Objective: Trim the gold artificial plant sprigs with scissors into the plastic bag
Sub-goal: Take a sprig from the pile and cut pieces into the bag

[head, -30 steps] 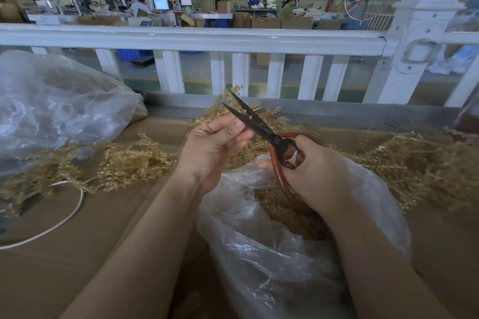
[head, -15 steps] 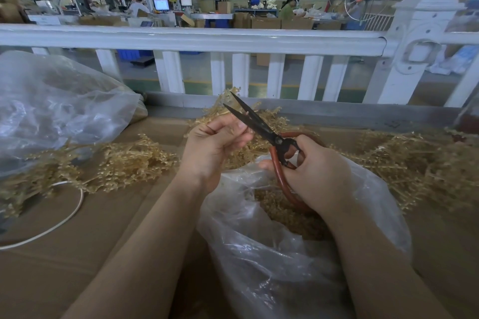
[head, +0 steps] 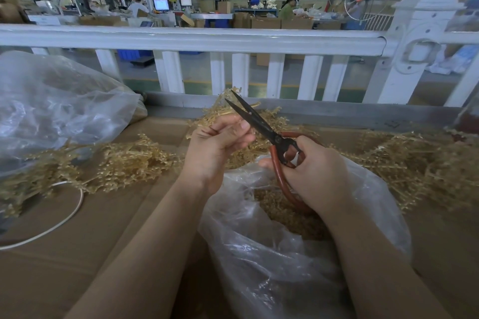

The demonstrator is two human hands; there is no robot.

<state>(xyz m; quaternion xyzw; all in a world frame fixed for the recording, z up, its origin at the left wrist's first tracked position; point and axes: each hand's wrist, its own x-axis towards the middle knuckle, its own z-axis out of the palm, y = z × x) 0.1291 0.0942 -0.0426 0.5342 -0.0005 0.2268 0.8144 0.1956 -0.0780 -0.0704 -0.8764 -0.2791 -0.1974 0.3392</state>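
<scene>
My right hand (head: 315, 176) grips the red looped handles of black-bladed scissors (head: 255, 123). The blades point up and to the left and stand slightly parted. My left hand (head: 216, 145) pinches a thin gold sprig (head: 228, 111) between thumb and fingers, right beside the blades. Below both hands lies an open clear plastic bag (head: 272, 254) with gold trimmings (head: 285, 215) inside. Loose gold sprigs are heaped to the left (head: 124, 160), behind the hands (head: 269, 116) and to the right (head: 414, 168).
The work surface is brown cardboard (head: 64, 267). A second crumpled clear bag (head: 59, 103) lies at the far left. A white cable (head: 64, 217) loops over the cardboard on the left. A white railing (head: 194, 39) runs along the back edge, with a workshop and people beyond.
My left hand has shifted the sprig a little closer to the blades and curled its fingers tighter. The scissors and my right hand have barely moved.
</scene>
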